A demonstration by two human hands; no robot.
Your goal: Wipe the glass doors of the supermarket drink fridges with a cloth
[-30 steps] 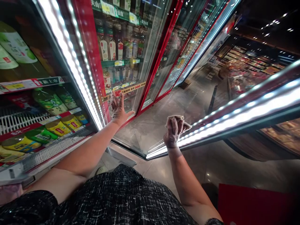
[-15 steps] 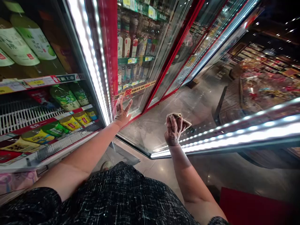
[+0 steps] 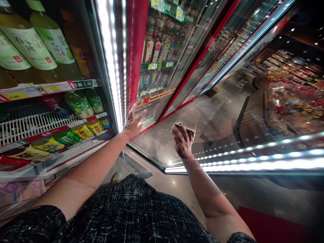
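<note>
My right hand [image 3: 183, 141] presses a folded brown cloth [image 3: 191, 131] toward the glass door [image 3: 152, 148], its fingers bent over the cloth. Part of the cloth is hidden under the palm. Further left, my left hand [image 3: 134, 123] has its fingers spread and holds nothing. It lies at the lit edge of the fridge front, just below a yellow sticker strip [image 3: 155, 97] with printed characters. Whether its palm rests on the frame or the glass I cannot tell. A bright LED strip [image 3: 240, 165] runs along the door's near edge.
At left, fridge shelves hold large bottles [image 3: 54, 37] and several yellow and green packs [image 3: 82, 131]. Beyond the glass stand more red-framed cooler doors [image 3: 197, 57] and a display counter [image 3: 253, 114] piled with goods. A red mat [image 3: 268, 219] lies on the floor at lower right.
My right hand has shifted a little left with the cloth and tilted leftward. My left hand stays spread at nearly the same place. The fridge and shelves have moved right in view.
</note>
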